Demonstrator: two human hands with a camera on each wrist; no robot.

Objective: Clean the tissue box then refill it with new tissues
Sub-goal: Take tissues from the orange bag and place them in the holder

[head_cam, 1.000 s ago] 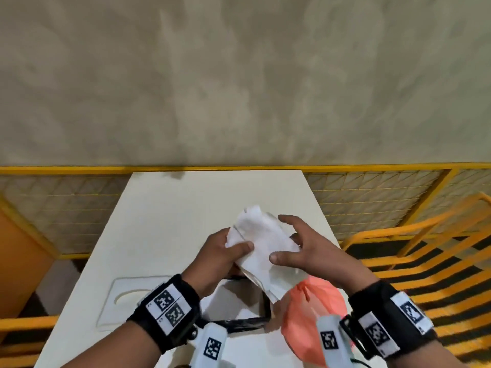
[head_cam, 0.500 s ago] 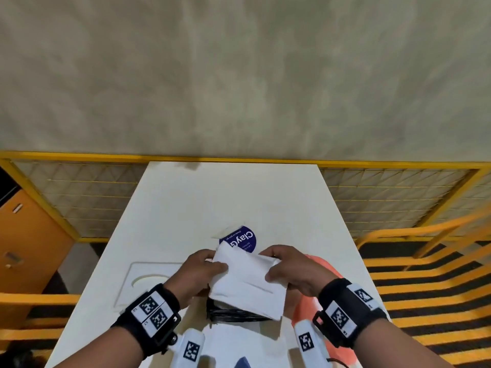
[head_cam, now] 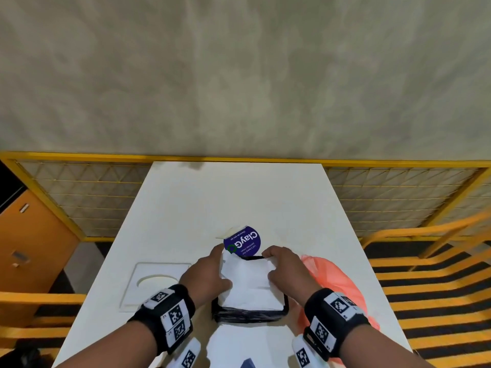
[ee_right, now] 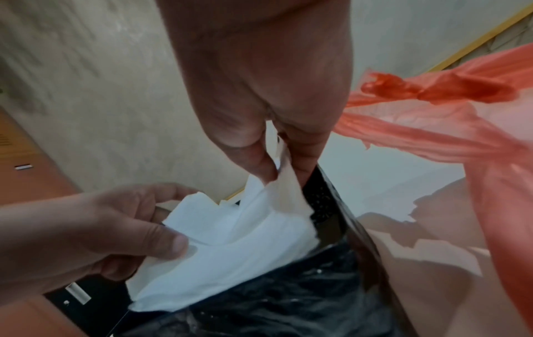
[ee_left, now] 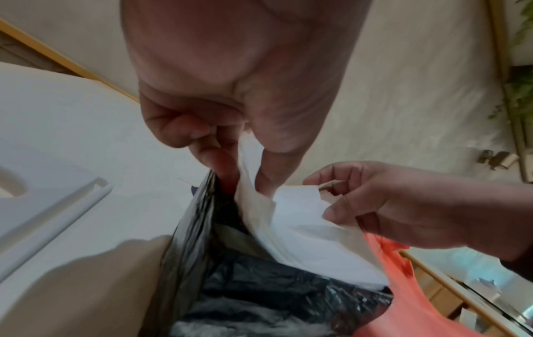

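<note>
A black tissue box (head_cam: 249,316) stands open on the white table (head_cam: 239,197) near its front edge. A stack of white tissues (head_cam: 249,285) lies tilted in the box's mouth, its far end raised. My left hand (head_cam: 212,272) pinches the stack's left edge between thumb and fingers (ee_left: 274,168). My right hand (head_cam: 284,269) pinches the right edge (ee_right: 288,182). In the wrist views the tissues (ee_left: 303,232) (ee_right: 230,246) slope down into the dark, glossy inside of the box (ee_left: 259,285) (ee_right: 303,296).
A white box lid with an oval slot (head_cam: 156,282) lies left of the box. An orange plastic bag (head_cam: 337,285) lies on the right. A round blue sticker card (head_cam: 243,241) stands behind the box. Yellow mesh railings surround the table.
Both hands have lowered the tissue stack from in front of me down into the mouth of the black box. The head view has tilted down a little.
</note>
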